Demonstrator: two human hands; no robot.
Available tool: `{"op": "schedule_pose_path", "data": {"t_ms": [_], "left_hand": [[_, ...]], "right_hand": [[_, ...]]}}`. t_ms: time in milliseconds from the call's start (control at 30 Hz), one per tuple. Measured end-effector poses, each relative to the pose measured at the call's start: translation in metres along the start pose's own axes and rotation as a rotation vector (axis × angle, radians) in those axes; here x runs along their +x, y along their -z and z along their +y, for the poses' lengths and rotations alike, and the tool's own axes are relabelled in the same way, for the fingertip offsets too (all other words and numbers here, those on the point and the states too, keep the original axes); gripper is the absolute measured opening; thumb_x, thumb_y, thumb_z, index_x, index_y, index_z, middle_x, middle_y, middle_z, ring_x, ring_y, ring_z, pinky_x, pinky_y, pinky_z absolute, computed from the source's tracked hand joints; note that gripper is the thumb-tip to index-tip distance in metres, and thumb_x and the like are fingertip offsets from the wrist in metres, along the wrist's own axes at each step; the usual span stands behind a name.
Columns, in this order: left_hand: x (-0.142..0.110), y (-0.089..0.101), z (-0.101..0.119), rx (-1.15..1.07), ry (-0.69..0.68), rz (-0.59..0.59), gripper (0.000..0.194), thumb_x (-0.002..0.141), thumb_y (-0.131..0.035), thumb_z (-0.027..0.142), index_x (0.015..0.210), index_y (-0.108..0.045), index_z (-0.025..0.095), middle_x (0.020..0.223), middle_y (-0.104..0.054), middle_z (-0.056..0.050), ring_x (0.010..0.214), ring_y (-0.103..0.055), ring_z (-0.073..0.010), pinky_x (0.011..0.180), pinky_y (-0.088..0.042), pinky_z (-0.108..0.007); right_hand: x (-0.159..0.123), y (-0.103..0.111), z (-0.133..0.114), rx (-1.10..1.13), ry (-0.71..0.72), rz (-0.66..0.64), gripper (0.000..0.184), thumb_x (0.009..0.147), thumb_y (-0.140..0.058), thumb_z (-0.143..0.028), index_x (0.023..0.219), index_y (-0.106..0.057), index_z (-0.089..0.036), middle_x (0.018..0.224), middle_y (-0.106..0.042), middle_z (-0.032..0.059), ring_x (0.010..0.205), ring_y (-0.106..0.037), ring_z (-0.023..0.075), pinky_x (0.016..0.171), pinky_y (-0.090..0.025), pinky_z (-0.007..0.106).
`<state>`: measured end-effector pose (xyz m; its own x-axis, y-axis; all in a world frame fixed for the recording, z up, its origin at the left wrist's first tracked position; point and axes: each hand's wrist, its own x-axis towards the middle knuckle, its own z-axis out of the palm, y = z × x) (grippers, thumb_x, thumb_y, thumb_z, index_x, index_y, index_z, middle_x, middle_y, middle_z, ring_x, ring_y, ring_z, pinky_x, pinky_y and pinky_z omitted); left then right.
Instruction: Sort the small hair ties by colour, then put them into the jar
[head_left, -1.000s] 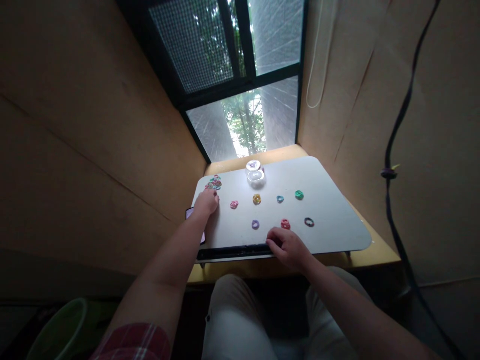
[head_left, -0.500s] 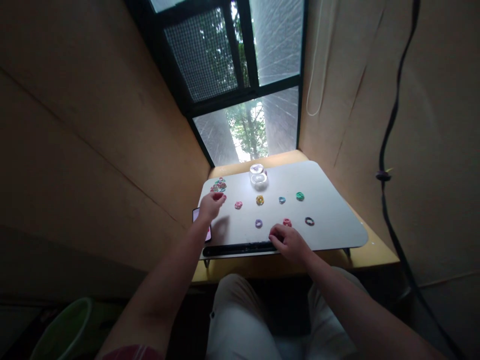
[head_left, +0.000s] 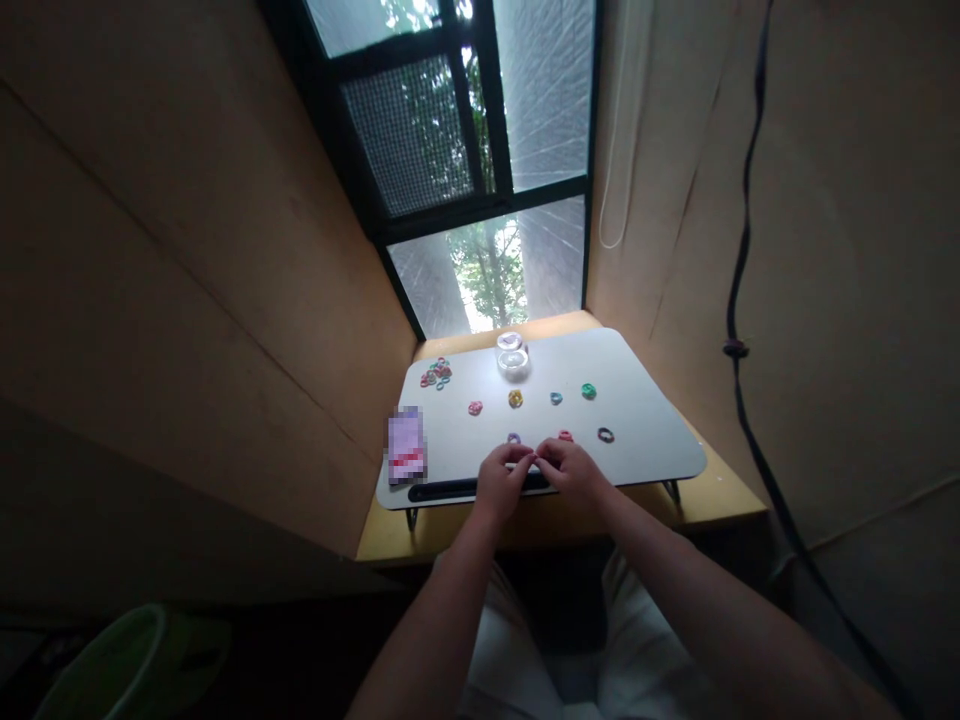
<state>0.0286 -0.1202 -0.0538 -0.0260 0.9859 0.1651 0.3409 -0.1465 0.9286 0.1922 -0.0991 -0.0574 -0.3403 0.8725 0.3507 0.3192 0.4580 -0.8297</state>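
My left hand (head_left: 501, 482) and my right hand (head_left: 574, 468) meet above the front edge of the white table. Their fingertips are pinched together on a small hair tie, mostly hidden by the fingers. Just beyond them lie a purple hair tie (head_left: 514, 438) and a red hair tie (head_left: 565, 436), both partly covered. A dark multicoloured hair tie (head_left: 606, 435) is to the right. Farther back, a row holds pink (head_left: 475, 408), yellow (head_left: 515, 398), blue (head_left: 556, 398) and green hair ties (head_left: 589, 391).
A mixed pile of hair ties (head_left: 436, 373) lies at the table's back left. A clear round container (head_left: 513, 362) stands at the back. A phone (head_left: 406, 446) rests on the left edge, and a black slot (head_left: 444, 490) runs along the front of the white folding table (head_left: 645, 455).
My left hand has come from beside the pile at the left over to my right hand, and their fingertips now meet. The camera view has shifted slightly.
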Motion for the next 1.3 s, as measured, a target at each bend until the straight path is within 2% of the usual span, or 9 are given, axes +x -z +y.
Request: {"op": "schedule_pose_path", "data": {"t_ms": [200,400,733,967,1167,1300], "left_hand": [[-0.0014,0.0036,-0.0032,-0.017,-0.037,-0.075,0.017,0.085,-0.063,0.039,0.091,-0.070,0.024,0.087,-0.073,-0.004,0.081,-0.067,-0.0185,0.076,-0.052,-0.032],[-0.0068,0.0054,-0.0057,-0.002,-0.071,-0.100,0.016,0.086,-0.062,0.038,0.093,-0.066,0.024,0.088,-0.071,-0.004,0.078,-0.065,-0.0177,0.073,-0.051,-0.031],[-0.0081,0.0096,-0.0007,-0.111,-0.066,-0.116,0.021,0.086,-0.063,0.037,0.098,-0.062,0.019,0.089,-0.067,-0.004,0.079,-0.061,-0.0164,0.076,-0.048,-0.029],[-0.0075,0.0084,-0.0067,-0.186,-0.065,-0.089,0.021,0.086,-0.065,0.035,0.098,-0.063,0.017,0.089,-0.066,-0.004,0.082,-0.061,-0.0162,0.077,-0.048,-0.030],[-0.0047,0.0101,-0.0080,-0.302,-0.003,-0.090,0.027,0.082,-0.068,0.036,0.100,-0.062,0.017,0.086,-0.067,-0.004,0.073,-0.061,-0.0141,0.070,-0.049,-0.027],[-0.0030,0.0088,-0.0100,-0.283,0.002,-0.068,0.024,0.082,-0.066,0.035,0.097,-0.062,0.017,0.082,-0.065,-0.002,0.069,-0.058,-0.0125,0.067,-0.048,-0.026]], "right_hand": [[0.0015,0.0003,0.0001,-0.037,-0.008,-0.009,0.014,0.086,-0.056,-0.026,0.074,-0.059,-0.018,0.062,-0.056,-0.0027,0.058,-0.048,0.0126,0.058,-0.038,0.025],[0.0007,0.0008,-0.0011,-0.058,-0.018,-0.009,0.012,0.085,-0.054,-0.023,0.075,-0.059,-0.018,0.063,-0.056,-0.0025,0.059,-0.049,0.0126,0.059,-0.038,0.025],[0.0020,-0.0007,0.0048,-0.059,-0.005,-0.023,0.012,0.086,-0.055,-0.023,0.076,-0.059,-0.019,0.064,-0.058,-0.0017,0.060,-0.051,0.0134,0.061,-0.039,0.027],[0.0015,-0.0008,0.0049,-0.060,-0.006,-0.032,0.014,0.087,-0.054,-0.025,0.075,-0.058,-0.019,0.064,-0.057,-0.0010,0.059,-0.048,0.0139,0.058,-0.036,0.027],[0.0019,-0.0008,0.0063,-0.054,-0.005,-0.051,0.012,0.087,-0.054,-0.024,0.076,-0.057,-0.019,0.063,-0.055,-0.0021,0.059,-0.048,0.0131,0.060,-0.036,0.026],[0.0031,0.0004,0.0031,-0.070,-0.012,-0.048,0.012,0.085,-0.055,-0.023,0.075,-0.058,-0.019,0.061,-0.055,-0.0024,0.057,-0.046,0.0124,0.058,-0.034,0.026]]}}
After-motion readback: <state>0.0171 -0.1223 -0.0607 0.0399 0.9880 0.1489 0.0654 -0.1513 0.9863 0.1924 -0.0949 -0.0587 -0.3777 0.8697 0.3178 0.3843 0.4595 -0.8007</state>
